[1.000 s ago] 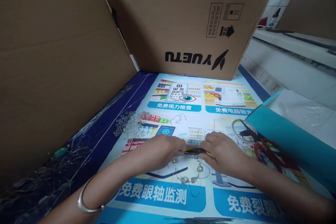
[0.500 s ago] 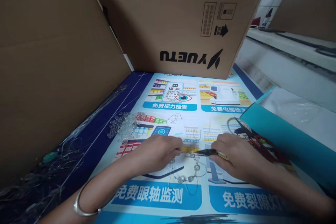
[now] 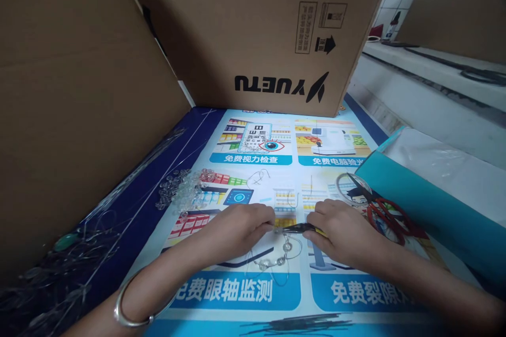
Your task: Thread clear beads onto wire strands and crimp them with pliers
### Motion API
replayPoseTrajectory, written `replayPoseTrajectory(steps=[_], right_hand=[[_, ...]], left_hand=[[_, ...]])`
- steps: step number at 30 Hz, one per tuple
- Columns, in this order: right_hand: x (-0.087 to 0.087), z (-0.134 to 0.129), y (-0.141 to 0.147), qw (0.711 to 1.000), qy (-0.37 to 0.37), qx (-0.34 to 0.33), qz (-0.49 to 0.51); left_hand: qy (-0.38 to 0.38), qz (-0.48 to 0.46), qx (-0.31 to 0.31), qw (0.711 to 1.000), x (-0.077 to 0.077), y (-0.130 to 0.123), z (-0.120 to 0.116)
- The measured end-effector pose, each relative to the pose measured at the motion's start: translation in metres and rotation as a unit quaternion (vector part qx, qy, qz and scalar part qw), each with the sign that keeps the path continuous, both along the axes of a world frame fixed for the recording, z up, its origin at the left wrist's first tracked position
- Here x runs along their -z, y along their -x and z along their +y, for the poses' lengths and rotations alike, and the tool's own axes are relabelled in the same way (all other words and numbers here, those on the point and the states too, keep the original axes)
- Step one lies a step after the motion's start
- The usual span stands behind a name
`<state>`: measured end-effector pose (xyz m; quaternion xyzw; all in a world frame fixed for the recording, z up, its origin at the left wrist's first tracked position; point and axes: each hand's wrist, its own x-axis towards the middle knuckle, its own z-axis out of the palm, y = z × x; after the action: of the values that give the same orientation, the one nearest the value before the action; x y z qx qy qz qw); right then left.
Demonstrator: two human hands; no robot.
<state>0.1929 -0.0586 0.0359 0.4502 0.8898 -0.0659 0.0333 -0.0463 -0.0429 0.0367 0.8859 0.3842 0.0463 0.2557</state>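
My right hand is closed around the yellow-and-black handles of a pair of pliers, whose dark jaws point left. The jaw tips meet a small part of a beaded wire strand just beside my left fingertips. My left hand pinches the near end of that strand, and the pinched part is hidden by the fingers. Clear round beads hang from it in a curve below both hands, with thin wire loops around them. A silver bangle circles my left wrist.
Loose clear beads lie in a pile to the left. Red-handled scissors rest beside a teal box at right. Dark wire pieces lie in front. A cardboard box walls off the back; tangled beaded wires lie far left.
The pliers and my right hand have shifted slightly left, closer to my left fingertips. The bead strand has swung a little left and up. The whole view has also moved slightly.
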Motion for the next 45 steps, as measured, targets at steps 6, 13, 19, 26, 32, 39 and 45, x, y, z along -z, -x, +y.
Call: replayPoseTrajectory(steps=[6, 13, 19, 26, 32, 39, 45], right_hand=[[0.001, 0.008, 0.009, 1.0, -0.014, -0.01, 0.009], [-0.008, -0.002, 0.004, 1.0, -0.025, -0.001, 0.013], [-0.005, -0.016, 0.013, 0.999, -0.016, -0.019, 0.022], [0.002, -0.016, 0.014, 0.999, -0.027, -0.019, 0.02], [0.005, -0.016, 0.012, 0.999, -0.026, -0.022, 0.026], [0.006, -0.014, 0.011, 0.999, -0.017, -0.025, 0.029], [0.005, -0.013, 0.009, 0.999, -0.008, -0.023, 0.028]], left_hand=[[-0.001, 0.009, -0.038, 0.999, 0.001, 0.0, 0.002], [0.006, -0.013, -0.068, 0.998, 0.002, 0.0, 0.002], [-0.003, -0.012, -0.064, 0.998, 0.007, 0.0, -0.001], [-0.033, -0.038, -0.017, 0.999, 0.01, 0.0, -0.001], [-0.037, -0.053, 0.008, 0.998, 0.012, 0.0, 0.0], [-0.02, -0.052, 0.007, 0.998, 0.009, 0.002, 0.001], [-0.057, -0.036, 0.013, 0.998, 0.009, 0.002, 0.0]])
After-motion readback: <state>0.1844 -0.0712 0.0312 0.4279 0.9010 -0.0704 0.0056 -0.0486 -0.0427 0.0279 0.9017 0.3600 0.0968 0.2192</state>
